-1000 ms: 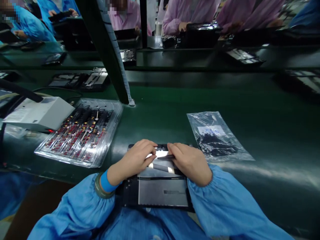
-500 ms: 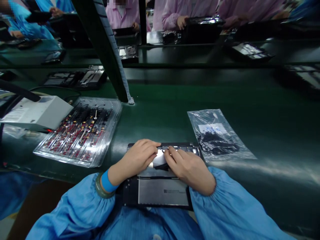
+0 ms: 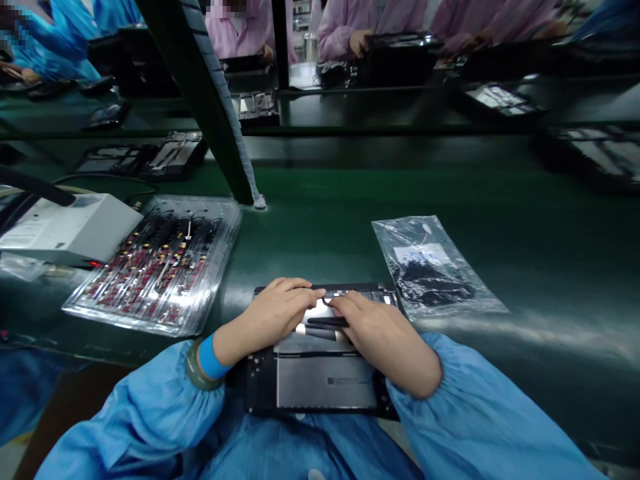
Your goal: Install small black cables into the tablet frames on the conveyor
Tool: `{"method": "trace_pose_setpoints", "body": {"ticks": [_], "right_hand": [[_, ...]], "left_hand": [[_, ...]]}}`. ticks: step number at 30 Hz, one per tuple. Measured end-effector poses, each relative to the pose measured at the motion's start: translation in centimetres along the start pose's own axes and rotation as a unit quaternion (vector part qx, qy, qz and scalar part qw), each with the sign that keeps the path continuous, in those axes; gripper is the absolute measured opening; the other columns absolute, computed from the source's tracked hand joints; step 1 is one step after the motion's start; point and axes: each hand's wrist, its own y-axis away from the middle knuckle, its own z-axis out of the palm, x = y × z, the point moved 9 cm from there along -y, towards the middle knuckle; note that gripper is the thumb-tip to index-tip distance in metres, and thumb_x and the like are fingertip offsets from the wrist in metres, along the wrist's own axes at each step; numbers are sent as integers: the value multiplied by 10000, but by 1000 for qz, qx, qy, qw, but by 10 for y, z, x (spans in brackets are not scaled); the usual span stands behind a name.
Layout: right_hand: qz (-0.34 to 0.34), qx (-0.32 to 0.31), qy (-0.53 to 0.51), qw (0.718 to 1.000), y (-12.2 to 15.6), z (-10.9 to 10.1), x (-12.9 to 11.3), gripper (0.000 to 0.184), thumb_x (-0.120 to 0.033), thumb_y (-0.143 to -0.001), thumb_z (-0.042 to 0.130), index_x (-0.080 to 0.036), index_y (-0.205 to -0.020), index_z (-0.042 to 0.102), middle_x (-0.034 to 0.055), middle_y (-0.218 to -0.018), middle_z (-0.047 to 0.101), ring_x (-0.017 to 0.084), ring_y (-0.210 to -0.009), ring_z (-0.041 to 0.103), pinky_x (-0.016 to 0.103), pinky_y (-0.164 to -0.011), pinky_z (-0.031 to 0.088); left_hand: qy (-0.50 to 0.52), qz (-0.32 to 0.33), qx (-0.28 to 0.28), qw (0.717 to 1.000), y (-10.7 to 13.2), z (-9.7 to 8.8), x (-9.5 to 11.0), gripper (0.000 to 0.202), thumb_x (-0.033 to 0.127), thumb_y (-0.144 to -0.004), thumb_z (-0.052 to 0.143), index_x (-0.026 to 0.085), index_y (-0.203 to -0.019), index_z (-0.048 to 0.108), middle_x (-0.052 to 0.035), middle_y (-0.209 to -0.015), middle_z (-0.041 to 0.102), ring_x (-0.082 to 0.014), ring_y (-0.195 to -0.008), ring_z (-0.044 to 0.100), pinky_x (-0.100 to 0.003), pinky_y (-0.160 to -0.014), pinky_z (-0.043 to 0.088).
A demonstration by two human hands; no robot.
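Observation:
An opened tablet [image 3: 325, 387], with its grey battery panels and dark frame showing, lies in front of me at the table's near edge. My left hand [image 3: 280, 307] rests over its upper left part, fingers curled together and fingertips pressed at the top edge; what is under them is hidden. From the right, my right hand [image 3: 373, 327] bends over the upper part, its fingertips close to the left ones. Black tweezers [image 3: 325, 322] stick out from under my right palm, pointing left. A short dark cable [image 3: 326, 302] shows between the fingertips.
On the left, a clear plastic tray [image 3: 165, 273] holds several small circuit boards with cables, beside a white box [image 3: 70, 223]. A clear bag [image 3: 435, 273] of black parts lies at right. A dark post [image 3: 205, 100] stands ahead. Beyond are more opened tablets [image 3: 175, 153] and co-workers.
My right hand has turned and its fingers have curled closer in, so the tweezers beneath it show more clearly. My left fingertips have shifted slightly right along the top edge.

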Motion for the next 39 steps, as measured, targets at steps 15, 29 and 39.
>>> {"method": "trace_pose_setpoints", "body": {"ticks": [15,29,39], "right_hand": [[-99,129,90,983,37,-18,-8,327,-16,-913,335,-67,-1098,599,105,-808,621,195,-667,567,292,-560,426],[-116,181,108,971,37,-12,-4,281,-50,-934,387,-61,-1059,638,129,-867,658,191,-721,549,298,-637,435],[-108,167,108,974,35,-12,-4,297,-61,-941,364,-71,-1042,643,126,-841,649,194,-703,546,309,-619,425]], "left_hand": [[-132,73,-13,988,3,12,11,365,106,-913,429,167,-1255,543,-92,-1312,579,-251,-1172,478,-399,-864,420],[-154,76,-3,985,2,10,15,341,91,-900,460,157,-1222,549,-80,-1280,603,-250,-1150,496,-386,-850,409],[-154,75,-19,985,1,11,16,356,77,-892,450,155,-1225,549,-78,-1300,591,-260,-1170,493,-392,-860,416]]}}
